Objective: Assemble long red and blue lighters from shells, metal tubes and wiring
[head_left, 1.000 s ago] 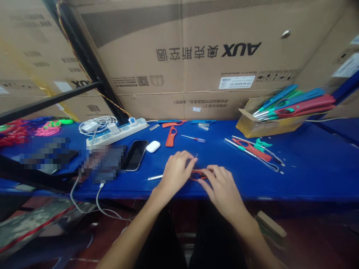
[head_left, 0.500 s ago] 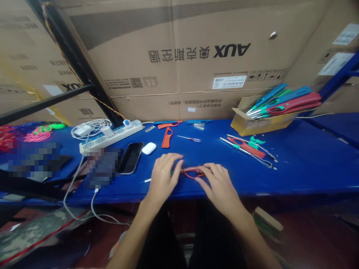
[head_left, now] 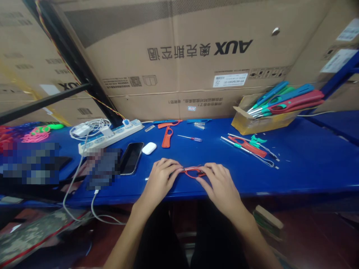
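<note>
An orange lighter casing (head_left: 192, 176) with a loop-shaped trigger opening lies low over the table's front edge, between my two hands. My left hand (head_left: 162, 176) is closed, thumb and fingers pinching its left end, where a thin wire or tube runs along the top. My right hand (head_left: 220, 180) grips the right end with thumb and fingers, near small dark parts inside; its palm hides the rest. A sliver of a silvery rod shows left of my left hand. Beyond them lie another orange casing piece (head_left: 166, 138) and a thin screwdriver (head_left: 193, 138).
At right lie metal lighter tubes (head_left: 246, 150), an orange casing and green pieces. Behind stands a yellow-taped carton (head_left: 246, 123) of colored lighter casings. A phone (head_left: 131, 158), white earbud case (head_left: 149, 148) and power strip (head_left: 112, 136) are at left. Large cardboard boxes (head_left: 182, 86) wall the back.
My left hand's thumb and fingers have come together on the casing's left end; before, they were apart. My right hand stays on the right end. The view has shifted slightly.
</note>
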A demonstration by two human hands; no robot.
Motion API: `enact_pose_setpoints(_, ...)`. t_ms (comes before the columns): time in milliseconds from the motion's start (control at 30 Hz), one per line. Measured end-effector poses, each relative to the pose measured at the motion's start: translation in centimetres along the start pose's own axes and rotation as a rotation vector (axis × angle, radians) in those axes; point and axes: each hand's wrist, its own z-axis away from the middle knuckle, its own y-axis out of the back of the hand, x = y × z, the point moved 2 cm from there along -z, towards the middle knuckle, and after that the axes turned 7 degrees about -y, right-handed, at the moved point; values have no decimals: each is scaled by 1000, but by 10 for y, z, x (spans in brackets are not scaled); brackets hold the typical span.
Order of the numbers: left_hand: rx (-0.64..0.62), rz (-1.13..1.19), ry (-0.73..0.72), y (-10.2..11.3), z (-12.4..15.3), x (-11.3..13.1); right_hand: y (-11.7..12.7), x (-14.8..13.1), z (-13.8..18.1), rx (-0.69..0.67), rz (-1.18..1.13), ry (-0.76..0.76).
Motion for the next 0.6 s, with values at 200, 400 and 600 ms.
enact_pose_setpoints(200,13,56,28,-1,6,-2,3,-17,0,106,12,24)
enact_pose_setpoints(400,81,67,46,-3,15,-7,-4,-34,-15,82,-12,59)
enact_pose_setpoints(600,74,51,40,-2,14,-4,-9,-30,-17,46,-24,83)
